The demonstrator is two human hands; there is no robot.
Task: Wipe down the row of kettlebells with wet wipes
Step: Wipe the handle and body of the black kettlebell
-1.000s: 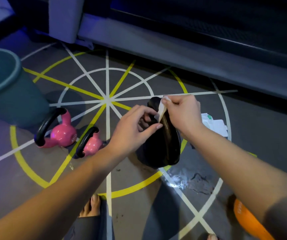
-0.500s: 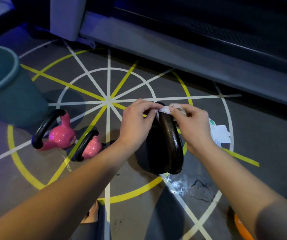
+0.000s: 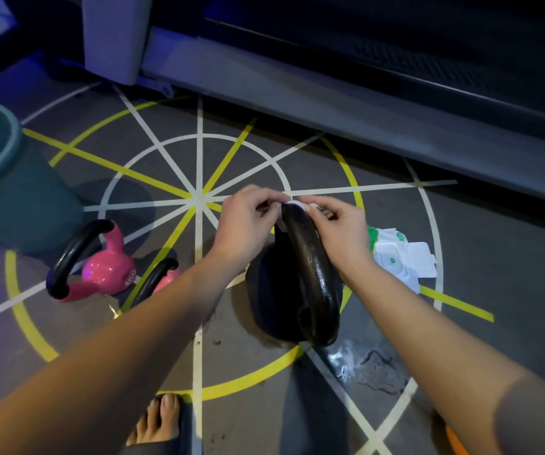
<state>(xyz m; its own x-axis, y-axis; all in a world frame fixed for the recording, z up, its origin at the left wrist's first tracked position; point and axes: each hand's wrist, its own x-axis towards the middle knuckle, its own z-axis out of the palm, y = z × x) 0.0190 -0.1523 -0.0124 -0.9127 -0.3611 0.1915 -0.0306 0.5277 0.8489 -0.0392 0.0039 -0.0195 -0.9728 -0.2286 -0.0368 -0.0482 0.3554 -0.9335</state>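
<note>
Black kettlebell point(image 3: 310, 284) is sitting on the grey floor point(image 3: 264, 405), right over the yellow ring of the painted wheel marking, its thick handle arching up toward the camera. Both hands are working at the far top of that handle. The left hand point(image 3: 248, 218) is pinching a white wet wipe point(image 3: 292, 203) with curled fingers on the handle's left side, and the right hand point(image 3: 340, 228) is pinching the same wipe from the right side, thumb and fingertips closed on it. The wipe is lying across the crest of the handle; most of it is hidden under the fingers, so how far it is wrapping round is hard to say.

Left of the black kettlebell, a pink kettlebell point(image 3: 107, 270) with a black handle is lying tipped on the floor, and a second pink one point(image 3: 162, 277) is peeking out between it and the left forearm. Farther left, a teal bucket point(image 3: 2, 192) is standing. Just right of the black kettlebell, an opened pack of wipes point(image 3: 402, 257) is lying with its flap up. A wet patch point(image 3: 363, 362) is glistening on the floor close to the bell's near right side. Nearer the camera, a bare foot point(image 3: 159, 418) is showing.
</note>
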